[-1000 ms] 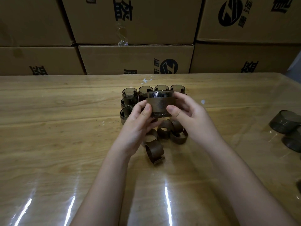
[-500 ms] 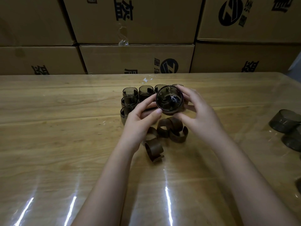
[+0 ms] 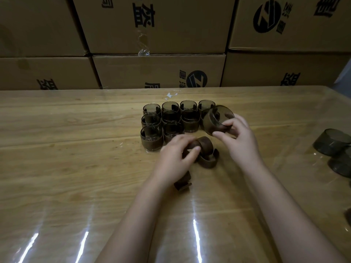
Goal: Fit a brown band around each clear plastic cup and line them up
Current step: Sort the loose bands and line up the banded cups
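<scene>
Head view. The right hand [image 3: 241, 137] pinches a banded cup [image 3: 216, 120], tilted, between thumb and curled fingers at the right end of the block of finished cups [image 3: 167, 122], just beside its second row. The left hand [image 3: 176, 156], fingers curled, closes on a loose brown band [image 3: 204, 144] from the small pile just in front of that block. To seat the cup well, it should be levelled first, then lowered flush against its neighbour without nudging the row. Unbanded cups [image 3: 331, 142] wait well to the right of the block.

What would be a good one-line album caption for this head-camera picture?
Right hand tilts a banded cup toward the rows of cups while left hand reaches the loose bands.
</scene>
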